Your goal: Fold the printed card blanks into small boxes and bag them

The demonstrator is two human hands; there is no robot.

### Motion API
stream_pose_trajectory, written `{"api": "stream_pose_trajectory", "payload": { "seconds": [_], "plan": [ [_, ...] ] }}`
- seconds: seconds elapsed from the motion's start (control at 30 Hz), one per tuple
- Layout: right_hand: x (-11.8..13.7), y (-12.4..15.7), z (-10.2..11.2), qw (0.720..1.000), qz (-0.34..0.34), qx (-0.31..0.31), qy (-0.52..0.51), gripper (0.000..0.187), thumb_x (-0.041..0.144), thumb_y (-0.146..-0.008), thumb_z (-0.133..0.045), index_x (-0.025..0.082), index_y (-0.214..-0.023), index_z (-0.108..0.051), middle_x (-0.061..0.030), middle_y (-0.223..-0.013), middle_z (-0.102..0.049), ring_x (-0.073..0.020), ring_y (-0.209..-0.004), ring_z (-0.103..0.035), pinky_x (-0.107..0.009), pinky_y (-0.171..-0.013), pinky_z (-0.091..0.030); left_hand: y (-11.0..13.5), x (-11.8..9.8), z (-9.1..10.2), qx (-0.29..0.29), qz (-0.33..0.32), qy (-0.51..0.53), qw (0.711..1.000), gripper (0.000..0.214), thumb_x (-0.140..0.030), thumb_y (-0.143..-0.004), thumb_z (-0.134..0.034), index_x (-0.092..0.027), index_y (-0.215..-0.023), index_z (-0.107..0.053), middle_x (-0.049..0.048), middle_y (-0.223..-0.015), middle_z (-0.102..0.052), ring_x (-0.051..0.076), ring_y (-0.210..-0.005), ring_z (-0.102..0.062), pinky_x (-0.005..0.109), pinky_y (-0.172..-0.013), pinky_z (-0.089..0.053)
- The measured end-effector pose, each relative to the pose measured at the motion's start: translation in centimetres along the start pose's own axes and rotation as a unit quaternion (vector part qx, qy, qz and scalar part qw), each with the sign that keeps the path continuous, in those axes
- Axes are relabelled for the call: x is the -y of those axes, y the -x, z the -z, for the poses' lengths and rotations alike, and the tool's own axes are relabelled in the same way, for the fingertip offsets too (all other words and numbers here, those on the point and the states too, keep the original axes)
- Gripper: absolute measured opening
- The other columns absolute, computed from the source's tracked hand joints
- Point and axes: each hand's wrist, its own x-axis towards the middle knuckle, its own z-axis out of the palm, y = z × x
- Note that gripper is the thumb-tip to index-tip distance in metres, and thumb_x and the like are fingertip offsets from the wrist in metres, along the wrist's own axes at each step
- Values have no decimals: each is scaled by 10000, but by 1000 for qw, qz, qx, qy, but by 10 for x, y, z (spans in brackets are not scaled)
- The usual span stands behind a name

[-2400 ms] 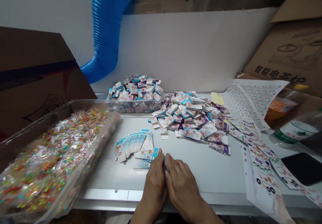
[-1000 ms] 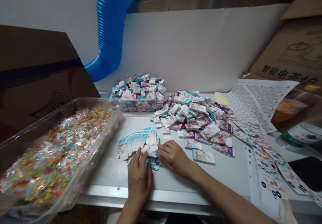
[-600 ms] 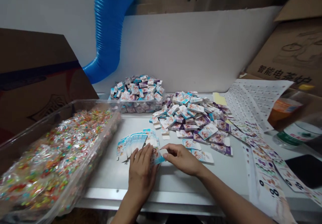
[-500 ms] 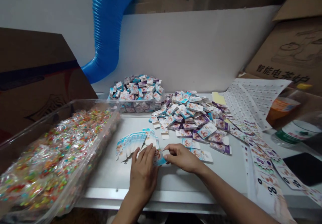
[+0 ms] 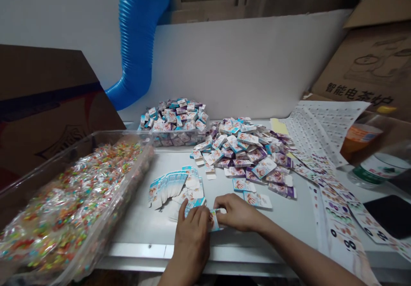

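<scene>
Biggest thing to watch is the clear tray (image 5: 116, 194) on your left: it's full of wrapped packets (image 5: 86, 196) and its near end reaches the table's front edge (image 5: 135, 248), so a swinging left elbow could nudge it and spill some.

Then the heap of cartons (image 5: 240, 147) ahead of your right hand (image 5: 236, 212). It's loosely stacked, so a careless brush could send a few sliding, including the two cartons (image 5: 257, 199) lying at its near side.

Your left hand (image 5: 192, 232) is curled over one end of the small blue-and-white carton (image 5: 214, 221), thumb hidden but looks like a grip; your right pinches the other end. The carton is low, between both hands, near the front edge.

The flat fan (image 5: 167, 185) sits just past your left fingers, so a knuckle could scatter it.

Smallest: the white flap (image 5: 221, 210) by your right fingertips. Thin card, I'd guess, so pressing off-angle could crease or tear it. Can't see how it's seated.
</scene>
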Motion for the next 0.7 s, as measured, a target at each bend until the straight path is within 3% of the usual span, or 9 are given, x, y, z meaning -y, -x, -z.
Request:
{"api": "stream_pose_trajectory", "payload": {
  "seconds": [0.07, 0.2, 0.33, 0.47, 0.63, 0.7],
  "plan": [
    [3, 0, 3, 1000, -7, 3, -14, 141, 168, -669, -544, 166, -735, -669, 22, -642, -624, -113, -600, -504, -187, -521, -319, 1, -1, -4, 4, 3, 14, 1000, 444, -58, -673, -452, -171, -1102, -458, 72, -972, -649, 223, -880, -608, 534, -984, -334],
    [7, 0, 8, 1000, 1, -21, -10, 139, 152, -683, -536, 169, -728, -666, 47, -546, -544, -95, -533, -448, -189, -488, -288, 3, -1, -11, -6, -13, 49, 999, 527, -77, -708, -451, -139, -1227, -388, 126, -1139, -591, 249, -1045, -563, 480, -950, -423],
    [11, 9, 12, 986, 5, -41, -161, 171, 279, -784, -545, 159, -842, -653, 15, -673, -600, -122, -638, -520, -211, -573, -382, 4, -4, -12, -39, 63, 136, 988, 473, -135, -810, -438, -142, -1275, -344, 125, -1159, -582, 204, -1068, -565, 348, -867, -504],
    [10, 20, 4, 936, 36, -29, -348, 293, 341, -802, -579, 191, -1051, -613, -31, -927, -645, -175, -879, -574, -294, -800, -428, 1, -8, -14, -63, 119, 182, 974, 430, -197, -841, -476, -165, -1257, -373, 110, -1152, -591, 192, -1041, -586, 323, -844, -518],
    [11, 24, -29, 855, -29, -121, -503, 332, 384, -755, -642, 188, -1022, -627, -49, -944, -661, -196, -914, -588, -336, -870, -424, 3, -7, -28, -105, 73, 147, 981, 495, -152, -846, -463, -164, -1314, -304, 148, -1220, -541, 216, -1125, -537, 368, -892, -501],
    [14, 24, -40, 836, -51, -149, -526, 330, 386, -757, -634, 180, -1016, -628, -61, -954, -666, -208, -909, -599, -355, -877, -433, 5, -7, -35, -116, 48, 111, 986, 535, -131, -845, -451, -153, -1345, -261, 181, -1282, -480, 239, -1188, -480, 399, -911, -488]
  ]
}}
